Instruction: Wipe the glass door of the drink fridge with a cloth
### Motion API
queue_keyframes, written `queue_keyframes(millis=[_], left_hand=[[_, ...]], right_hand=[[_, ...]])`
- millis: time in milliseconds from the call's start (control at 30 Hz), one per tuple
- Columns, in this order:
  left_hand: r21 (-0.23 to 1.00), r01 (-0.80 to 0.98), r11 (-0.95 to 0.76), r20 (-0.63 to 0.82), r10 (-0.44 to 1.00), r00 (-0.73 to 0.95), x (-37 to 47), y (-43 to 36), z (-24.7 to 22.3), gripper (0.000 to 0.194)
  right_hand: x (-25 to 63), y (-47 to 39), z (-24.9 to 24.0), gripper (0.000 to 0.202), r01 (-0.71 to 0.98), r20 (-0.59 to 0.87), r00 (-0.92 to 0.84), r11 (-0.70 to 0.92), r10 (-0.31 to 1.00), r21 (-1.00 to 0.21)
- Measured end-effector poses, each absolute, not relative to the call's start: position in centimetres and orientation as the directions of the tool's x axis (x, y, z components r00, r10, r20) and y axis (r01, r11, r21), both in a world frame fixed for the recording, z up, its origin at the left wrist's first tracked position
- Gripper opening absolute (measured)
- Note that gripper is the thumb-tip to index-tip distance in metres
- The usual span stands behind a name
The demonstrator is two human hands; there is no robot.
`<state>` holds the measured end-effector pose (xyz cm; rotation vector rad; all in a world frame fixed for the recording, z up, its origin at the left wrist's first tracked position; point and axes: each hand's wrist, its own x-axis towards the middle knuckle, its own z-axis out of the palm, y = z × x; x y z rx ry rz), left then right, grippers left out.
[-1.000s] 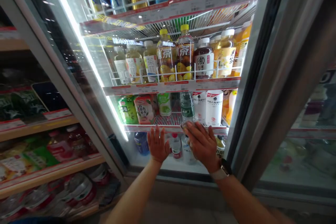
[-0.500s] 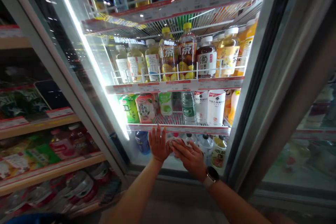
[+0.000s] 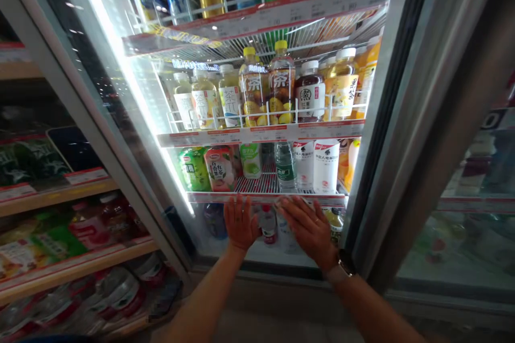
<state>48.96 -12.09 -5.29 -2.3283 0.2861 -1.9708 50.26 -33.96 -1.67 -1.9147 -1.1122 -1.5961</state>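
My left hand (image 3: 241,223) lies flat against the glass door (image 3: 257,251) of a lit drinks cooler, its fingers stretched upward and spread a little. To its right, my right hand (image 3: 308,228) presses on the same glass with its fingers extended. Under those fingers is a pale, crumpled cloth (image 3: 280,202), mostly hidden by the hand. A watch (image 3: 346,262) is on my right wrist. Between the hands, behind the glass, shows a small bottle with a red cap (image 3: 269,223).
Behind the glass, shelves hold tea bottles (image 3: 253,86), a green-labelled water bottle (image 3: 285,166) and white cartons (image 3: 325,166). A metal door frame (image 3: 396,134) runs along the right. Wooden shelves (image 3: 80,190) with packaged drinks stand at the left.
My right hand has moved right and slightly up across the glass with the cloth, away from my left hand. The left hand stays flat in nearly the same place.
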Motion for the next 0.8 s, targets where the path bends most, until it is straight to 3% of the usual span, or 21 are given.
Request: queue_keyframes(millis=[167,267,367,567,800], left_hand=[[-0.183,-0.069,-0.981,0.967,-0.192,0.166,49.0,-12.0,-5.4,0.059],[-0.182,-0.072,-0.981,0.967,-0.192,0.168,49.0,-12.0,-5.5,0.058],[-0.179,-0.079,-0.981,0.969,-0.190,0.157,49.0,-12.1,-5.4,0.058],[-0.182,-0.076,-0.980,0.968,-0.192,0.164,49.0,-12.1,-5.4,0.058],[-0.174,-0.085,-0.981,0.966,-0.187,0.180,49.0,-11.8,-5.8,0.062]], right_hand=[[51.6,-35.2,1.6,0.050,0.725,1.000,0.014,-0.689,-0.015,-0.021],[51.6,-34.5,1.7,0.053,0.726,0.998,0.025,-0.685,-0.066,-0.063],[50.9,-32.8,0.2,0.049,0.767,0.996,0.059,-0.642,0.069,-0.001],[50.1,-31.0,-5.5,0.038,0.844,0.877,-0.031,-0.457,0.479,0.279],[49.9,-31.9,-7.1,0.034,0.830,0.802,-0.082,-0.405,0.592,0.383]])
